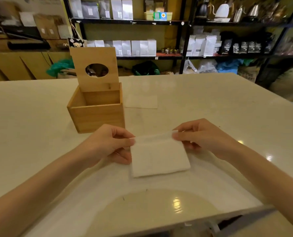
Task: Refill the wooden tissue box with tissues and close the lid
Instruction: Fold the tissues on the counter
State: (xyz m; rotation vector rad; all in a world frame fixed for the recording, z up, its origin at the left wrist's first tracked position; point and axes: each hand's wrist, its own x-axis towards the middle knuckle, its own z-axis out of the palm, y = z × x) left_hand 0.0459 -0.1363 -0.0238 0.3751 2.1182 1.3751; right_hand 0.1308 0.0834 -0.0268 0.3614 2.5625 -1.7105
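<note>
A wooden tissue box point(98, 117) stands on the white table point(210, 106), left of centre. Its lid point(94, 69), with an oval hole, is swung up and stands upright at the back. The inside that I can see holds nothing. In front of the box, a white stack of folded tissues point(159, 156) lies near me. My left hand point(111, 144) pinches the stack's upper left corner. My right hand point(202, 135) pinches the upper right corner, lifting the top fold. A second flat white tissue stack point(141, 101) lies just right of the box.
Dark metal shelves point(130, 22) with white pouches, dark bags and kettles line the wall behind the table. Cardboard boxes and plastic bags sit on the floor at the far side. The table's near edge point(176, 224) runs just below my arms.
</note>
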